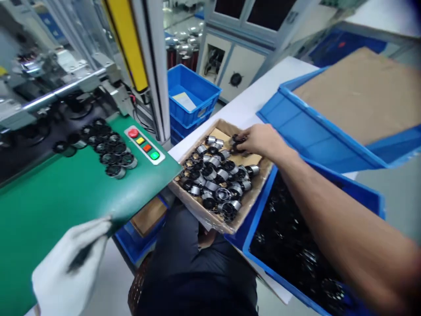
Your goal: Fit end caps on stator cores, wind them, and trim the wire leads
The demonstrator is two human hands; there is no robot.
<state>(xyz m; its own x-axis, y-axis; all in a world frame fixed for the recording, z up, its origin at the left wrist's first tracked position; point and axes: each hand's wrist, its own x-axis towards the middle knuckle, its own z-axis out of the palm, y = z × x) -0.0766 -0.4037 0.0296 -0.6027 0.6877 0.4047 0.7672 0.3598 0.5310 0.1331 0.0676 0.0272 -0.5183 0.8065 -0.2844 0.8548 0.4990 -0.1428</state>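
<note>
My right hand (258,140) is bare and reaches into a shallow cardboard box (200,206), its fingers closed around a small black cylindrical part (234,141). In the same box lie several black-and-silver motor-like rings (222,175), piled on brown cardboard. At the front edge of the green worktop (66,197), my left hand (70,263) wears a white glove. Its fingers are stretched out, slightly blurred, with a gap below them and no part visible in it. A cluster of similar black parts (113,151) stands on the worktop near the machine.
A button panel (143,145) is fixed to the worktop's right corner, beside a post with a yellow strip (126,44). A blue crate of black parts (289,237) stands right of the box; another blue crate (296,118) holds cardboard. Blue bins (194,92) stand behind.
</note>
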